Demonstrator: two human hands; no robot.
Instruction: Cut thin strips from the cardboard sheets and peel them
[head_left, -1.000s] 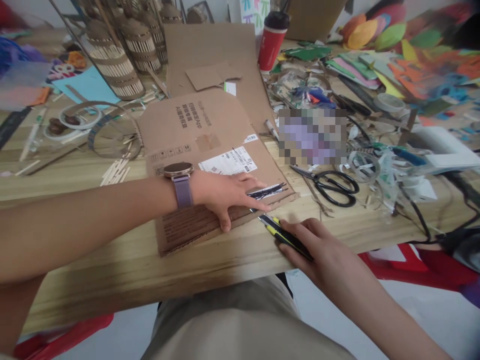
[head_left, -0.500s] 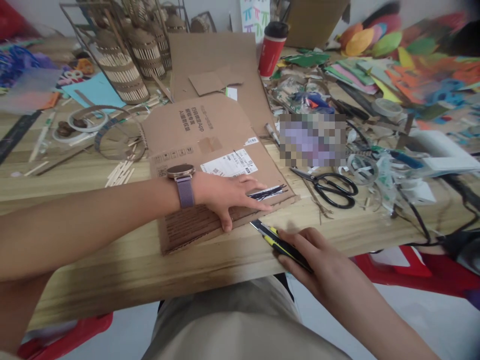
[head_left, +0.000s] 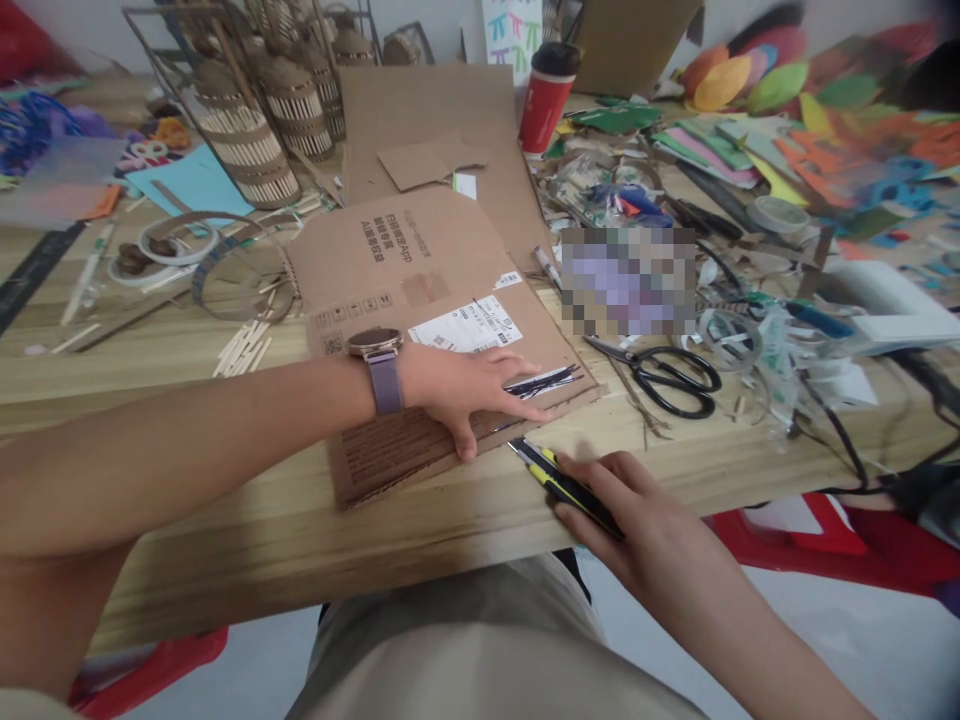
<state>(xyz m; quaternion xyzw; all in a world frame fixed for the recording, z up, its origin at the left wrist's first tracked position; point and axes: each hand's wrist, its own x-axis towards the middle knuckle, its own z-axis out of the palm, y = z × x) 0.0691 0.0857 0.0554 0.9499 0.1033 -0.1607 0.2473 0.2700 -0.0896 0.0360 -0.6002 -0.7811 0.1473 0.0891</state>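
Note:
Under my left hand (head_left: 480,395) lies a flat piece of brown cardboard (head_left: 352,265) with printed text and a white shipping label (head_left: 472,328). The fingers are spread and pressed down near its front edge, beside a white strip with black marks (head_left: 546,382). My right hand (head_left: 611,500) grips a black and yellow utility knife (head_left: 555,482). Its blade is out and points up and left, close to the cardboard's front edge; whether it touches, I cannot tell. A purple-banded watch (head_left: 384,375) is on my left wrist.
Black-handled scissors (head_left: 675,380) lie right of the cardboard. Behind stand a red cup (head_left: 546,105) with a dark lid and several bamboo-stick lanterns (head_left: 240,140). Thin sticks (head_left: 244,350) and tape rolls (head_left: 161,250) lie left. Coloured paper scraps (head_left: 705,150) crowd the right back.
My left hand and the cardboard beneath it have slid slightly to the right. The knife in my right hand has hardly moved.

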